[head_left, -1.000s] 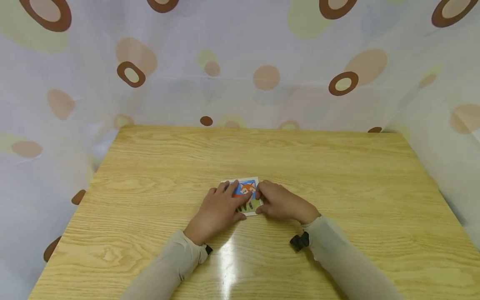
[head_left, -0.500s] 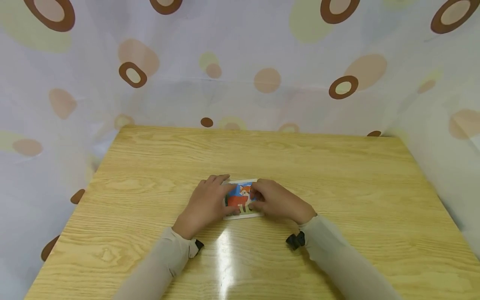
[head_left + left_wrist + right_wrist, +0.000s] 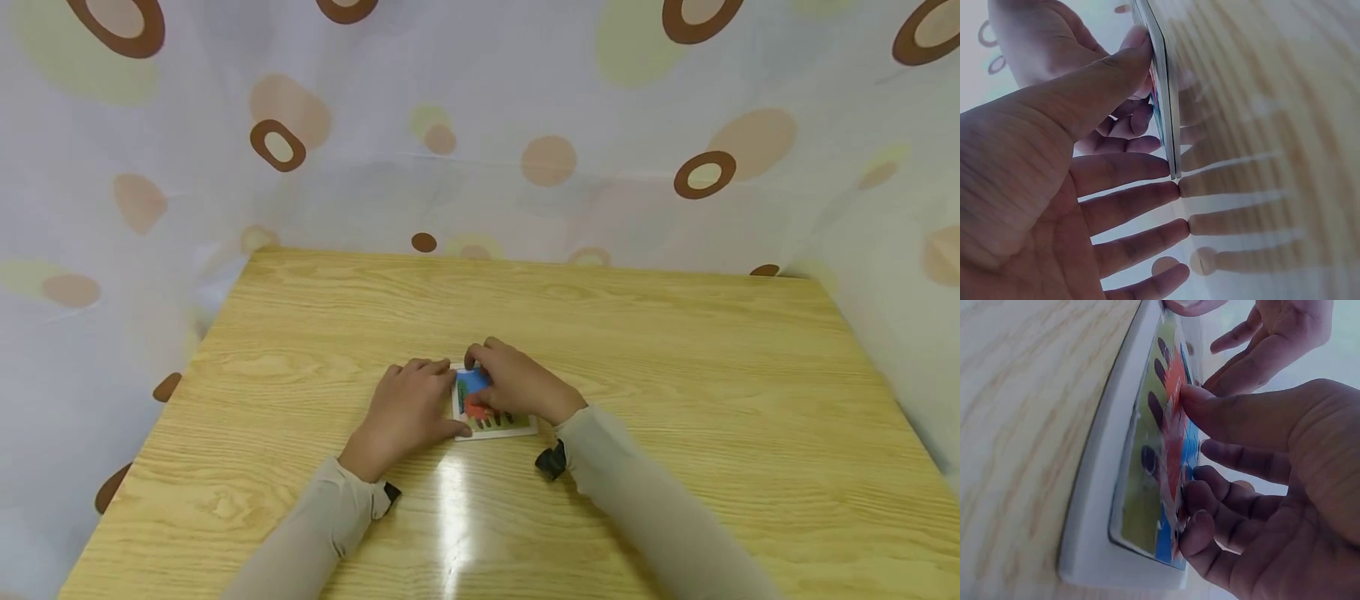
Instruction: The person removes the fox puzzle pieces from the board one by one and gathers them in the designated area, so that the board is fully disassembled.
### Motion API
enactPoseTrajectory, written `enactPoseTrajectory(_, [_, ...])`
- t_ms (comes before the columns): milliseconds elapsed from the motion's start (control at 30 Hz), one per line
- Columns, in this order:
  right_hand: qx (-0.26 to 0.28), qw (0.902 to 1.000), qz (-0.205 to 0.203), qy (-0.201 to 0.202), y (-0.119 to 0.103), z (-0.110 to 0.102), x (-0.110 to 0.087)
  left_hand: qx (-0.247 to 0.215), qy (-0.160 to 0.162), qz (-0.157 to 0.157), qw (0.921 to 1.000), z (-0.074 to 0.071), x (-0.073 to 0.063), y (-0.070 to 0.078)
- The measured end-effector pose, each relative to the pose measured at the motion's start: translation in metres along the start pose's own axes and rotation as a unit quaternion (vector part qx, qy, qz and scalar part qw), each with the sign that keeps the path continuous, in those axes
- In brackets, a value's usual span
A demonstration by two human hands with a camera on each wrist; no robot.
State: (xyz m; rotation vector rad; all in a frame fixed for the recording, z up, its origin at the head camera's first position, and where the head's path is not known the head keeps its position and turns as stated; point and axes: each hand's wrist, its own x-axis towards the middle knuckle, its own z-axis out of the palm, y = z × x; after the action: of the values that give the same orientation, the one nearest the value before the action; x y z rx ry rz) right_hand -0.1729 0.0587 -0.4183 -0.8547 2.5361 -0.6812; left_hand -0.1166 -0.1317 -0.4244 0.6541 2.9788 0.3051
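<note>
A small jigsaw puzzle (image 3: 497, 417) with an orange fox, green ground and blue sky lies on the table in a white frame (image 3: 1088, 506). Curved seams and small raised edges show on the picture in the right wrist view. At its left side is my left hand (image 3: 405, 412): the thumb (image 3: 1129, 56) rests along the near edge, the index fingertip is at the corner, and the other fingers extend straight. My right hand (image 3: 521, 383) reaches over the picture, thumb tip (image 3: 1200, 400) on the fox's body, loosely bent fingertips (image 3: 1197, 531) on the fox's head and sky.
The wood-grain table (image 3: 637, 350) extends around the puzzle on all sides. White cloth (image 3: 480, 100) with brown, peach and green spots hangs behind and at both sides. Black straps (image 3: 551, 461) show at both sleeve cuffs.
The left hand has drawn back from over the picture to its left edge. The right hand has moved left from the right edge, across the picture, now covering the fox's head.
</note>
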Motion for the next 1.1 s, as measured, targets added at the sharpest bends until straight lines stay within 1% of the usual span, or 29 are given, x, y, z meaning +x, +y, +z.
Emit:
enactPoseTrajectory(200, [-0.006, 0.9995, 0.029, 0.008, -0.008, 0.003, 0.006, 0.004, -0.002, -0.009, 0.9999, -0.001, 0.0, 0.0])
enactPoseTrajectory(333, [-0.009, 0.9988, 0.048, 0.005, -0.012, 0.003, 0.009, 0.005, -0.001, -0.008, 1.0, -0.001, 0.001, 0.0])
enactPoseTrajectory(467, [-0.002, 0.9982, 0.059, 0.01, -0.015, 0.004, 0.01, 0.012, -0.001, -0.005, 0.9999, 0.0, 0.001, 0.0])
enactPoseTrajectory(633, [0.022, 0.9954, 0.087, 0.033, -0.015, 0.006, 0.01, 0.015, -0.002, 0.0, 0.9999, -0.001, 0.0, 0.001])
enactPoseTrajectory(767, [0.038, 0.9921, 0.104, 0.058, -0.013, 0.008, 0.011, 0.016, -0.007, -0.004, 0.9998, -0.002, -0.001, 0.001])
enactPoseTrajectory(833, [0.056, 0.9914, 0.098, 0.065, -0.011, 0.01, 0.012, 0.017, -0.011, -0.007, 0.9998, -0.002, -0.001, 0.0])
enactPoseTrajectory(967, [0.13, 0.986, 0.071, 0.076, -0.005, 0.009, 0.012, 0.02, -0.022, -0.009, 0.9995, -0.003, -0.002, 0.0])
enactPoseTrajectory(1033, [0.166, 0.9806, 0.064, 0.082, 0.0, 0.004, 0.011, 0.016, -0.026, -0.007, 0.9995, -0.003, -0.002, 0.001])
enactPoseTrajectory(1100, [0.18, 0.9772, 0.063, 0.094, 0.009, -0.006, 0.009, 0.007, -0.031, -0.004, 0.9995, -0.004, -0.001, 0.001])
